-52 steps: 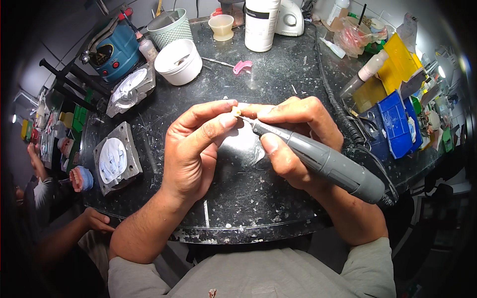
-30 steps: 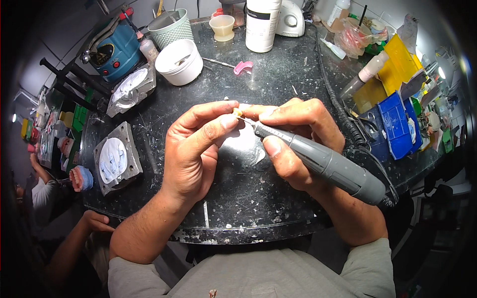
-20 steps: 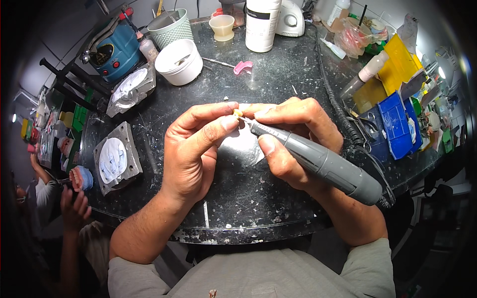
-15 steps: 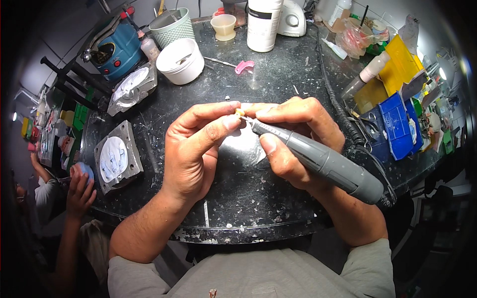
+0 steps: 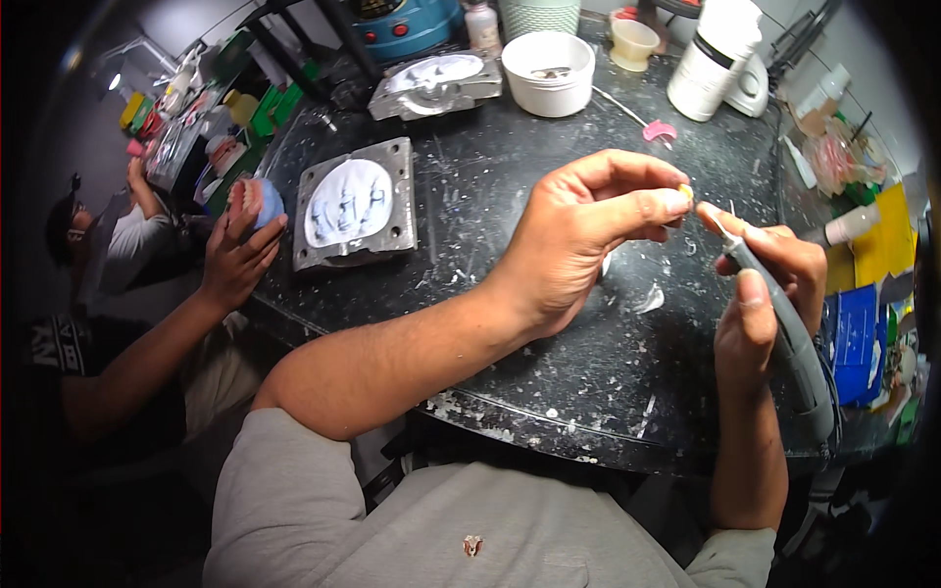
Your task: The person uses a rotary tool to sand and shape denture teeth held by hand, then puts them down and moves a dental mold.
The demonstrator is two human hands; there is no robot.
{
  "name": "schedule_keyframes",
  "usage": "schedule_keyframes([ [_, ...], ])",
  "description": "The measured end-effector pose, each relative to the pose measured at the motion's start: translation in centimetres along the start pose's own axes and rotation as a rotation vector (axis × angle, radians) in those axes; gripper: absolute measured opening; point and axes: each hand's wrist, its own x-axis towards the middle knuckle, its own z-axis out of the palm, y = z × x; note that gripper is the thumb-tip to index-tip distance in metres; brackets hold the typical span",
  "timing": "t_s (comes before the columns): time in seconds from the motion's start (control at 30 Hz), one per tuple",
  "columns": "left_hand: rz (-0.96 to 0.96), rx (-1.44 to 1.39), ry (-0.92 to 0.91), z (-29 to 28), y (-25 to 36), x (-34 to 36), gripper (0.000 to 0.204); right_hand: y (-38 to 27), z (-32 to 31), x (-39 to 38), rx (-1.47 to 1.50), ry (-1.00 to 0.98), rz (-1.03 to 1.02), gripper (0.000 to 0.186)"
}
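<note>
Drawn back from the yellow piece [image 5: 685, 191] the left hand [image 5: 578, 230] pinches, the right hand [image 5: 743, 335] grips a grey handpiece [image 5: 797, 358].

One left hand [image 5: 578, 230] and one right hand [image 5: 769, 284] — the wearer's own, one grey handpiece [image 5: 802, 363], one small yellow piece [image 5: 685, 192], two metal flask halves [image 5: 403, 196] — white-filled, one round white tub [image 5: 552, 95], one cream cup [image 5: 634, 55], one blue machine [image 5: 421, 29], one pale green basket [image 5: 541, 20]

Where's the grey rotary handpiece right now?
In the head view, the grey handpiece is toward the right, held in the right hand, to the right of the small yellow piece pinched in the left hand.
</note>
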Motion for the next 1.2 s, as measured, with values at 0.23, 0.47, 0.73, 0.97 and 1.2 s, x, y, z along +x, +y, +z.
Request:
schedule_keyframes([
  [0.23, 0.091, 0.083, -0.063, -0.13, -0.32, -0.03, 0.020, -0.10, 0.15, -0.44, -0.048, -0.024, -0.009, 0.027],
  [0.47, 0.084, 0.121, -0.069, -0.01, 0.15, -0.13, 0.019, -0.70, 0.72, -0.44, -0.043, 0.066, 0.087, 0.032],
  [0.73, 0.065, 0.099, -0.068, -0.30, -0.50, 0.09, 0.017, -0.34, 0.73, -0.78, -0.057, 0.091, 0.118, 0.032],
  [0.97, 0.024, 0.096, -0.077, 0.07, -0.09, -0.33, 0.028, -0.37, 0.32, -0.45, -0.071, -0.019, 0.025, 0.026],
  [1.2, 0.031, 0.063, 0.001, -0.18, -0.17, 0.19, 0.023, -0.29, 0.54, -0.58, -0.088, -0.016, 0.026, 0.027],
])
